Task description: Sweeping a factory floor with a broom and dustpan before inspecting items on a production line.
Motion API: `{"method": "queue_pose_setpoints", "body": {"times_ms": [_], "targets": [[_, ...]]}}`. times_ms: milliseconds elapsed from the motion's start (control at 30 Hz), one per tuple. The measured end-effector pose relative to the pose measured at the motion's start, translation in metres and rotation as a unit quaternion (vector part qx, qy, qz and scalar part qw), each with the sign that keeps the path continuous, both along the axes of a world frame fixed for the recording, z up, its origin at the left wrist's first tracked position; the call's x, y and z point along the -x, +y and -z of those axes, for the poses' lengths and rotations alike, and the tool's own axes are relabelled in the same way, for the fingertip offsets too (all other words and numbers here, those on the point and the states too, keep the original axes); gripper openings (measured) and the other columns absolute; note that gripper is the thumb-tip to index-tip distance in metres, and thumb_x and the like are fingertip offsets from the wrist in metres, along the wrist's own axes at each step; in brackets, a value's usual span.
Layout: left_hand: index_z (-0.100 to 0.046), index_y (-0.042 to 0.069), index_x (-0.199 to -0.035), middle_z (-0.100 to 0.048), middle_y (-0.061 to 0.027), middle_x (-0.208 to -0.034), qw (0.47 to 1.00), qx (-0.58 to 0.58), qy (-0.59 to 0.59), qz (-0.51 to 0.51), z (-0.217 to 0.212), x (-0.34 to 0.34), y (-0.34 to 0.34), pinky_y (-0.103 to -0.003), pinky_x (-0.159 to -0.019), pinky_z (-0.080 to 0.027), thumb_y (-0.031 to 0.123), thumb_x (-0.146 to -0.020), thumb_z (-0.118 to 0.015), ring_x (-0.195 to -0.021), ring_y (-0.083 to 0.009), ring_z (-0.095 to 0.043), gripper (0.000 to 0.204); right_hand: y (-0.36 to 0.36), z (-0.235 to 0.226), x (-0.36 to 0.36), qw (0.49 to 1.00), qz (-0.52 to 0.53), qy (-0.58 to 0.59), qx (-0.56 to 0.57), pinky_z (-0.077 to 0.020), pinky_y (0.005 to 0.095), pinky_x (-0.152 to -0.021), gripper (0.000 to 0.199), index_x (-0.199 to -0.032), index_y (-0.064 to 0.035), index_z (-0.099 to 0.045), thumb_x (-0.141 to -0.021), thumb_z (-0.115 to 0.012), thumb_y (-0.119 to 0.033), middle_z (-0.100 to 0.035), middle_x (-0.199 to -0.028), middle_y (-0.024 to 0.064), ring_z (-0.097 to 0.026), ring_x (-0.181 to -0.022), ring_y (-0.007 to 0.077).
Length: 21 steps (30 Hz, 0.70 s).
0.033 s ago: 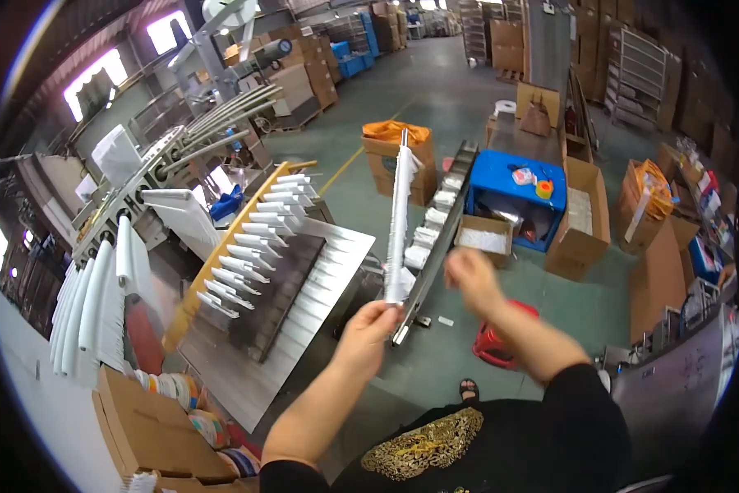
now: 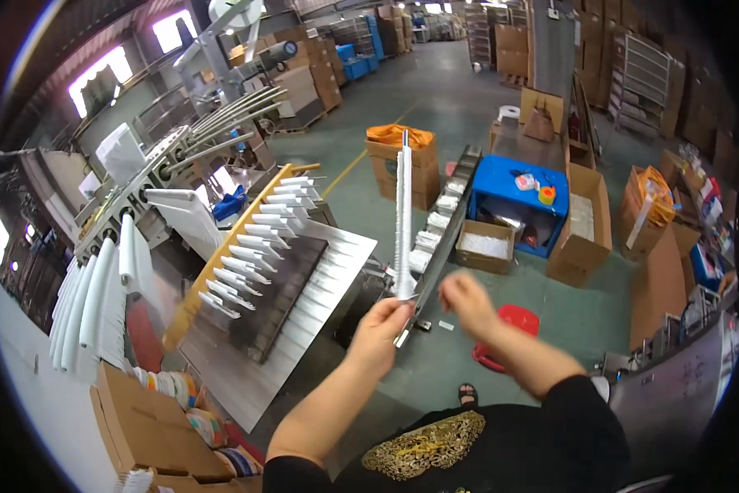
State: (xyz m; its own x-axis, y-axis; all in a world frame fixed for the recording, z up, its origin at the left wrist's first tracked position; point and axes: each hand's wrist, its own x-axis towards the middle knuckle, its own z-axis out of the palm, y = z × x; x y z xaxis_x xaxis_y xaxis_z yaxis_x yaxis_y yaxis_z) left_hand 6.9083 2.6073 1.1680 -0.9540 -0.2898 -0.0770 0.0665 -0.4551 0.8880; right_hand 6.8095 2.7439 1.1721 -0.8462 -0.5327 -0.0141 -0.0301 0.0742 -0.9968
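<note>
A long, narrow metal rod (image 2: pixel 405 138) points away from me, with a row of thin white pieces (image 2: pixel 404 222) packed along it. At its near end the fingers of my left hand (image 2: pixel 379 329) are pinched together on the white material. To the right, apart from the rod, my right hand (image 2: pixel 470 302) is raised with its fingers curled. It is slightly blurred, and whatever may be between the fingertips is hidden. Beyond the hands runs a metal channel (image 2: pixel 460 193) with bundles of white pieces (image 2: pixel 437 220) in it.
On the left, a yellow bar (image 2: pixel 238 238) carries white folded pieces above a metal sheet (image 2: pixel 303 329). White rolls (image 2: pixel 98 287) hang from a machine beyond. To the right stand a blue crate (image 2: pixel 517 177), cardboard boxes (image 2: pixel 579 218) and a red stool (image 2: pixel 513 329).
My left hand has shifted slightly right, and my right hand slightly left and down. The white pieces along the rod look straighter and narrower.
</note>
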Motion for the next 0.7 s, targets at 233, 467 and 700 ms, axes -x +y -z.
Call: {"method": "queue_pose_setpoints", "body": {"times_ms": [233,467,700], "targets": [[-0.052,0.008,-0.083,-0.048,0.0037,-0.068,0.997,-0.08,-0.015,0.002,-0.004,0.056,0.067,-0.018,-0.046,-0.034,0.015,-0.08,-0.051,-0.057,-0.0042,-0.043,0.008,-0.002,0.058,-0.02,0.964,0.036,0.065,0.255,-0.0365,0.0188,-0.057,0.028,-0.091,-0.0024,-0.045,-0.087,-0.035,-0.028,-0.045,-0.072,0.0003,-0.042,-0.062,0.008],[-0.051,0.0,-0.102,-0.054,-0.0056,-0.097,0.932,0.284,-0.063,0.217,-0.056,0.04,0.021,-0.026,-0.074,-0.041,0.013,-0.078,-0.052,-0.084,-0.0115,-0.052,0.028,0.075,-0.018,0.009,0.958,0.145,-0.073,0.238,-0.0309,0.0202,-0.035,0.026,-0.068,-0.0069,-0.046,-0.081,-0.042,-0.029,-0.044,-0.054,0.0011,-0.04,-0.043,0.0081],[-0.052,0.008,-0.103,-0.054,-0.0106,-0.086,0.58,0.721,0.296,-0.236,-0.127,0.087,-0.06,-0.031,-0.065,-0.044,0.004,-0.065,-0.059,-0.071,-0.0238,-0.054,0.038,0.148,-0.081,0.024,0.975,0.059,-0.054,0.209,-0.0253,0.021,-0.027,0.025,-0.062,-0.0055,-0.048,-0.076,-0.045,-0.025,-0.045,-0.047,0.0032,-0.035,-0.029,0.0101]]}}
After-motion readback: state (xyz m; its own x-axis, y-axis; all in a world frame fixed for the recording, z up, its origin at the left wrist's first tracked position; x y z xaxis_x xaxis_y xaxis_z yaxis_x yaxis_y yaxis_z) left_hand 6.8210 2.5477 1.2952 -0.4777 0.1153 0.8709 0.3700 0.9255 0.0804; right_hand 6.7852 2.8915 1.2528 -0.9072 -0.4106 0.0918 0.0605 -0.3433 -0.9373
